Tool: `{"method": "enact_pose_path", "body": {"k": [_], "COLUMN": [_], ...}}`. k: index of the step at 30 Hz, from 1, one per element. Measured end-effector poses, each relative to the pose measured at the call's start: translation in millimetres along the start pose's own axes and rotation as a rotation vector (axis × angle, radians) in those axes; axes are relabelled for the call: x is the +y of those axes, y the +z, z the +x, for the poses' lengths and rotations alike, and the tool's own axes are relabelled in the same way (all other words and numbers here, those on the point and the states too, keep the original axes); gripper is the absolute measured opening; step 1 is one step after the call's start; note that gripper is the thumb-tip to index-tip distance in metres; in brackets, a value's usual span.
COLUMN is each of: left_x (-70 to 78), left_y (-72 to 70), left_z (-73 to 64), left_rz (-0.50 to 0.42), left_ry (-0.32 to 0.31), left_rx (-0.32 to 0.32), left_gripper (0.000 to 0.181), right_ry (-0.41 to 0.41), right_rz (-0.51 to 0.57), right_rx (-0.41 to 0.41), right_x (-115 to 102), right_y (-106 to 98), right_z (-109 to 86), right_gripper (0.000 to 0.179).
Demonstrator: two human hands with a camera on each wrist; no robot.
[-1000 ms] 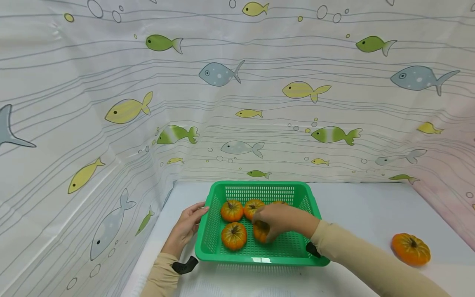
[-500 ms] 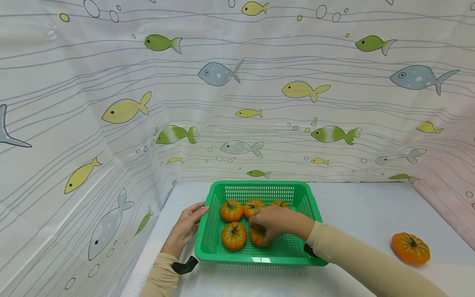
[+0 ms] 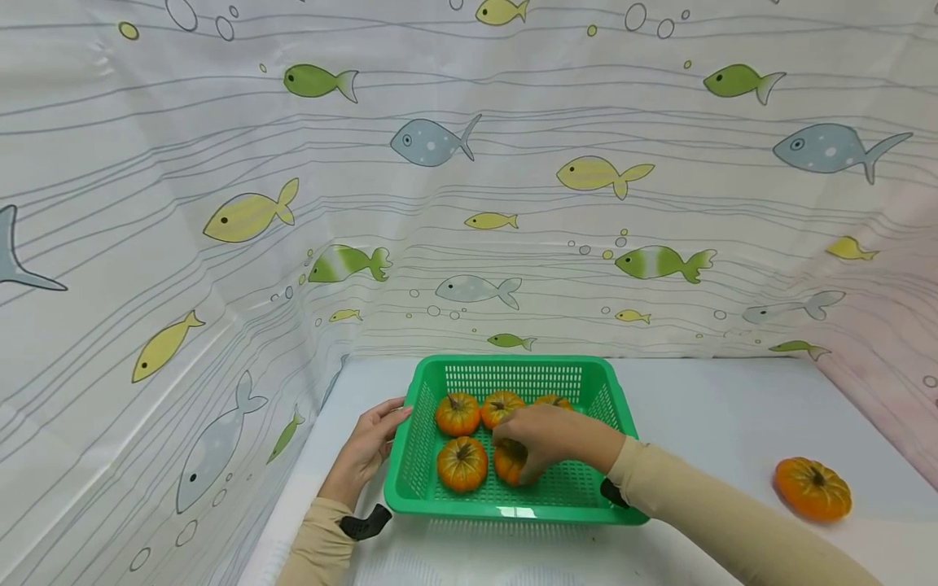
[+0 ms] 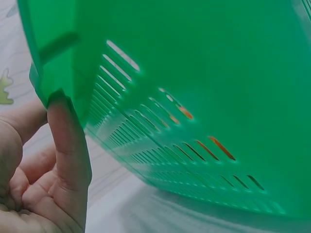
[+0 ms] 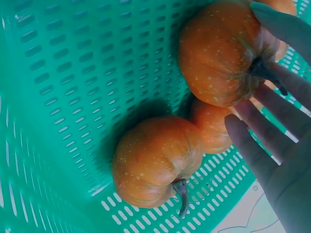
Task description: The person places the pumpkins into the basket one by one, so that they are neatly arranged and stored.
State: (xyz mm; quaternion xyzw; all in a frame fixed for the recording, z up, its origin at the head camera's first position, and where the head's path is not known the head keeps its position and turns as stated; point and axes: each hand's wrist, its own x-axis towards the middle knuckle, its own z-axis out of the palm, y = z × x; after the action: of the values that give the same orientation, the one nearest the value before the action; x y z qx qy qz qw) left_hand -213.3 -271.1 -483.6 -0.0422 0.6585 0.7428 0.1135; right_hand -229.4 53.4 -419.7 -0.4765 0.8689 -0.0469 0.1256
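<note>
A green plastic basket (image 3: 447, 509) with slotted walls stands on the white table. At its left side my left hand (image 3: 370, 442) holds the rim, the fingertips at the edge in the left wrist view. Inside the basket my right hand (image 3: 558, 438) grips a small orange pumpkin (image 3: 507, 470) in the front row. The right wrist view has thumb and fingers on either side of this pumpkin (image 5: 218, 56), near its dark stem. Just left of it sits another pumpkin (image 3: 462, 468). Behind are a left pumpkin (image 3: 458, 417), a middle pumpkin (image 3: 502, 405) and a partly hidden right pumpkin (image 3: 554, 401).
One more pumpkin (image 3: 813, 488) lies on the table (image 3: 703, 407), well to the right of the basket. A white curtain (image 3: 513, 187) printed with fish hangs behind the table and along its sides.
My right hand has shifted slightly left with the pumpkin, toward the front-left one, then stayed nearly still. My left hand has kept its place on the rim.
</note>
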Motion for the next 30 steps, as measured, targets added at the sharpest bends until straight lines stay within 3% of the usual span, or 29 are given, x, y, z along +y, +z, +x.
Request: {"method": "enact_pose_path", "body": {"k": [15,20,30], "left_x": [-3.6,-1.7,-2.5], "left_y": [-1.6,-2.4,-2.9], "left_z": [3.0,2.6,3.4], "left_rz": [-0.013,-0.021,-0.025], "left_ry": [0.018,0.026,0.015], "left_rx": [-0.028,-0.024,-0.036], "left_gripper": [0.055,0.054,0.056], "right_ry": [-0.014,-0.009,0.014], "right_rz": [0.055,0.054,0.076], "right_rx": [0.033,0.047,0.072], "right_x": [13.5,13.1,12.4], "right_y": [3.0,-8.2,-22.4], "right_z": [-4.9,-8.5,-18.9], "right_gripper": [0.05,0.047,0.057]}}
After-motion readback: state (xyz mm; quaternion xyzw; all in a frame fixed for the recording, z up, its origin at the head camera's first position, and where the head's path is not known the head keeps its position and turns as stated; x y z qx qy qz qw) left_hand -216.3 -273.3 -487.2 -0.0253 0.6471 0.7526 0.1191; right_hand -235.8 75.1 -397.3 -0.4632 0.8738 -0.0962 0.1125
